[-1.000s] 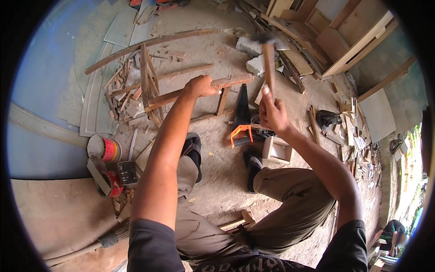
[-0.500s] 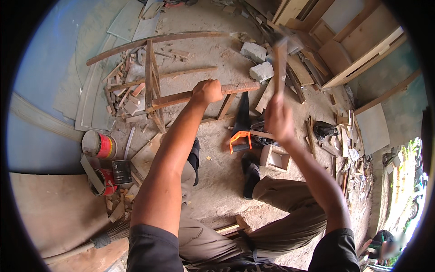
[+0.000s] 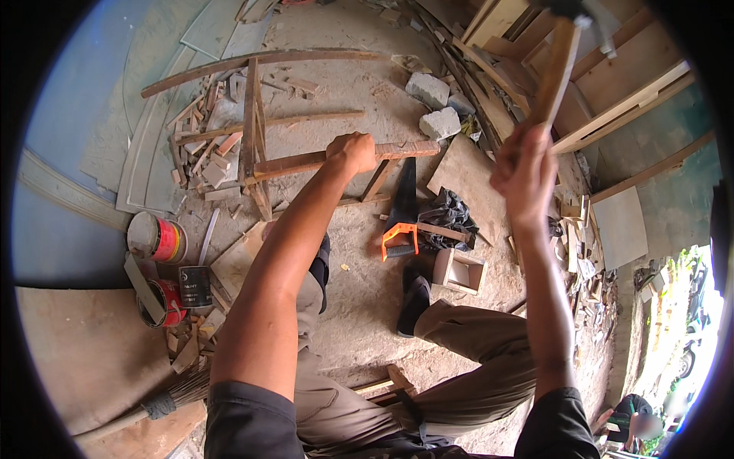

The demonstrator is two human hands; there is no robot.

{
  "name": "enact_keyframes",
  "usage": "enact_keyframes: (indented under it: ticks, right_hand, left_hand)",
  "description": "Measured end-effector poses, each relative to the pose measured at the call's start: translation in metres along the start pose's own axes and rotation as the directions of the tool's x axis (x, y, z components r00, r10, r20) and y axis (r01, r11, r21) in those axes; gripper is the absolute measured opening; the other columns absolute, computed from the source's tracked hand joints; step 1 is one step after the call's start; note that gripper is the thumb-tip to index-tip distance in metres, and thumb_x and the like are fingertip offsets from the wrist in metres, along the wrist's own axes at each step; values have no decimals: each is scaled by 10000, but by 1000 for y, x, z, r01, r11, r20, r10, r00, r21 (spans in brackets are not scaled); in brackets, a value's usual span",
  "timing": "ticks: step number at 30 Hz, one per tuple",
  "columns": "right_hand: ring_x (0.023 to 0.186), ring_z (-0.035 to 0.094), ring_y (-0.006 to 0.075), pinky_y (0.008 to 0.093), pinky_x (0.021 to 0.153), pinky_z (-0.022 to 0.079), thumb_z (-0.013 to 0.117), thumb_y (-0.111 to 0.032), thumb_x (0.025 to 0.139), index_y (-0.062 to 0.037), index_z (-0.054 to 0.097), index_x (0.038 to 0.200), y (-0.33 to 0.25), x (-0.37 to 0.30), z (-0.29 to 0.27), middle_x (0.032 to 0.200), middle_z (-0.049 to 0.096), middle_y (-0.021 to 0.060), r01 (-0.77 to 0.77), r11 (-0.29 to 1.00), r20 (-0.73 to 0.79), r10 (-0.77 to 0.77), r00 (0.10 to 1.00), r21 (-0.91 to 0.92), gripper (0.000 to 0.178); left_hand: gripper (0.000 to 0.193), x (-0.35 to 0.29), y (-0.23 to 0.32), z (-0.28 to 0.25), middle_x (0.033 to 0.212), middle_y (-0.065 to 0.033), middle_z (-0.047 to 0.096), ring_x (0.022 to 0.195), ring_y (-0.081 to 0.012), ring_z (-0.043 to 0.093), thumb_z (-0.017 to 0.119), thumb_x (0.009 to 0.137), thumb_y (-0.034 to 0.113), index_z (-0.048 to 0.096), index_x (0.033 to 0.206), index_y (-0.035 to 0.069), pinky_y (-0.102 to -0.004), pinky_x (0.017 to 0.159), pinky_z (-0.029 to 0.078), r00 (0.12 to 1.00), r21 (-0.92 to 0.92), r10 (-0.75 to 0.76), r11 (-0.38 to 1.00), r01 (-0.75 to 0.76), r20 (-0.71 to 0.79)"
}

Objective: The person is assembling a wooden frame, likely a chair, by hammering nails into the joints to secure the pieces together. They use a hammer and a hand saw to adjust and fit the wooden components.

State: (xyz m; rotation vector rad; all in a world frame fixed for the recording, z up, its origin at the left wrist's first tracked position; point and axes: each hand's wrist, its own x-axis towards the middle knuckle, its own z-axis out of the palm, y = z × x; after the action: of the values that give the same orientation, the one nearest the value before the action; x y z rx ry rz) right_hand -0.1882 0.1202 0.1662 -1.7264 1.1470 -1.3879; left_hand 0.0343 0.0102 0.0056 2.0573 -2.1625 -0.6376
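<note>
My left hand [image 3: 353, 153] is closed round the upper rail of a wooden sawhorse-like frame [image 3: 294, 164], near the middle of that rail. Raised at the upper right, my right hand [image 3: 527, 170] grips a claw hammer [image 3: 556, 73] by its wooden handle. The hammer's dark head is near the top edge, well apart from the rail, and the hand is slightly blurred. Beneath the rail's right end, a handsaw [image 3: 401, 239] with an orange and black handle leans or lies with its dark blade pointing away. A small open wooden box [image 3: 459, 271] sits by my foot.
Paint cans [image 3: 157, 237] stand at the left beside wood scraps [image 3: 218, 164]. A black plastic bag [image 3: 446, 216] lies right of the saw. Concrete blocks [image 3: 427, 89] are farther off. Wooden shelving [image 3: 619, 57] is at the upper right. Another person [image 3: 629, 417] is at the lower right.
My right hand has lifted the hammer up and to the right, away from the rail. My left hand keeps its hold on the rail.
</note>
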Motion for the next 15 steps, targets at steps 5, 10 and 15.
enact_keyframes:
  ticks: [5,10,15]
  right_hand:
    - [440,472,106,290,391,391,368,-484,1018,-61,513,814,115,-101,16,574,469,17,-391,839,153,473,867,-378,492]
    - [396,335,85,264,340,279,394,-561,984,-107,458,832,42,-75,0,559,386,-34,-678,711,135,702,699,-188,484]
    - [412,320,36,214,356,243,347,-523,1013,-58,500,904,-24,-11,12,565,372,-49,-165,986,48,165,985,-7,502]
  left_hand:
    - [341,6,-1,-1,1070,-229,673,1015,-365,661,643,758,193,692,1034,-2,-452,870,536,997,25,72,997,-71,-23]
    - [315,-4,1,-1,1096,-204,673,1044,-365,648,635,792,208,701,1043,30,-445,871,537,999,9,36,999,-36,3]
    - [316,-4,-2,-4,1108,-189,674,1038,-362,653,645,790,210,698,1041,26,-444,864,538,999,19,-34,999,34,-10]
